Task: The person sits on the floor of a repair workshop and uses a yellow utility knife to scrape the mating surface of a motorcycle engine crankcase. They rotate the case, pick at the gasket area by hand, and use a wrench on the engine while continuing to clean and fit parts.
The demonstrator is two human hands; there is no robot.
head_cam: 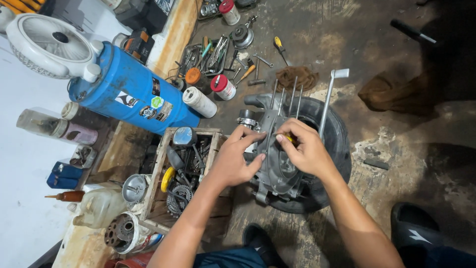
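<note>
Both hands work on a grey engine case [275, 166] that lies on a black tyre [333, 144] on the floor. The left hand [234, 161] rests open on the case, fingers spread. The right hand [306, 149] pinches a yellow-handled tool [289, 139] against it. Long studs [283, 97] rise from the case. A wooden crate [158, 171] of parts sits just beside it.

blue drum [130, 94], wooden crate [159, 164] — scattered tools [210, 52]

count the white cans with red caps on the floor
2. One red-capped can lies beside the white roll, left of the brown rag; the other red-capped can sits at the top edge. Clutter may hide more.
</note>
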